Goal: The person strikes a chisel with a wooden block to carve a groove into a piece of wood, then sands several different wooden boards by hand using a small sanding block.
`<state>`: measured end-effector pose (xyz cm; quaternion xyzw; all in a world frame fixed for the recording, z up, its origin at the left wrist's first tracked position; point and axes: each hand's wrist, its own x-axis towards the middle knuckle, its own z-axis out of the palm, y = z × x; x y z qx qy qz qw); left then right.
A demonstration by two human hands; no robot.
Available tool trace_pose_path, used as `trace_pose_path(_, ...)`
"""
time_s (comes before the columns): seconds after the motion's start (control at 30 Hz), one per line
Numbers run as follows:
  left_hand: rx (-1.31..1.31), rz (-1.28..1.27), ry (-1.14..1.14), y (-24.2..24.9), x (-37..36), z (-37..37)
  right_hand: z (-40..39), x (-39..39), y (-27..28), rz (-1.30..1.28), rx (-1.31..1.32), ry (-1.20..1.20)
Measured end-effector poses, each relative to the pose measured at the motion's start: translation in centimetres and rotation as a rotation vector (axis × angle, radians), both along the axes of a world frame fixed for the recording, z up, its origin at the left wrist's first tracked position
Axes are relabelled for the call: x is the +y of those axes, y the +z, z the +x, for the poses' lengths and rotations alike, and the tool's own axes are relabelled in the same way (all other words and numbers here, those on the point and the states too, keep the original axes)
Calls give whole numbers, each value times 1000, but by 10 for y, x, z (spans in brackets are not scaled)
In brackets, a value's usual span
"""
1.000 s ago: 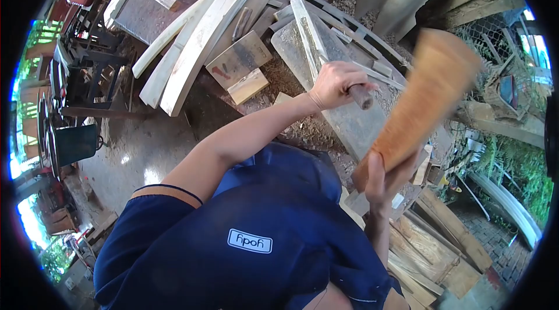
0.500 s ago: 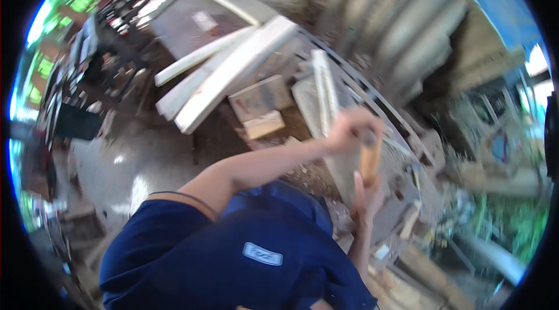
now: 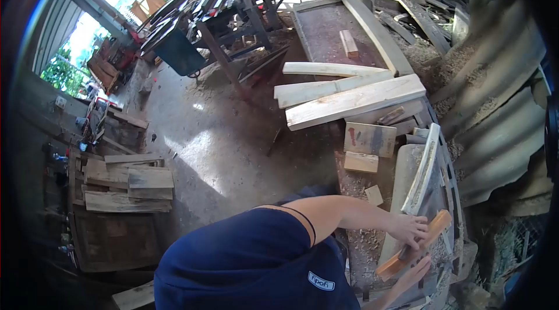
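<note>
An orange-brown wooden hand plane [image 3: 438, 227] lies slantwise at the lower right, over the near end of the workbench. My left hand [image 3: 409, 229] reaches across from above, its fingers bent over the plane's upper side near the middle. Below it, my right hand [image 3: 412, 275] lies along the plane's near side with fingers fairly straight, holding it from there. A dark piece [image 3: 403, 253] sticks out of the plane between the hands. Just beyond my left hand, a pale narrow wooden strip [image 3: 421, 170] rests on a flat board on the bench.
Three pale planks [image 3: 355, 100] lie across the workbench [image 3: 349, 190], partly overhanging it. Small wood blocks [image 3: 361, 162] and shavings cover parts of it. Corrugated sheets [image 3: 495, 129] stand along the right. Stacked boards [image 3: 128, 185] lie at left; a machine with a dark bin [image 3: 177, 50] stands farther back.
The view has swung, and the hands with the plane now appear lower and farther right. My left hand has moved from the plane's end to its middle.
</note>
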<state>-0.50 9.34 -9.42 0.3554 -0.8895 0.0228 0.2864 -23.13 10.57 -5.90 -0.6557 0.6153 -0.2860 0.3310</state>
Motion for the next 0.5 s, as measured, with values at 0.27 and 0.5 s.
trace_pose_path(0.27,101,103,288,5,29,43,77,48,18,-579,868,329)
trace_pose_path(0.5,304,184,530,17,162,165,125,76,48,-367,975,144)
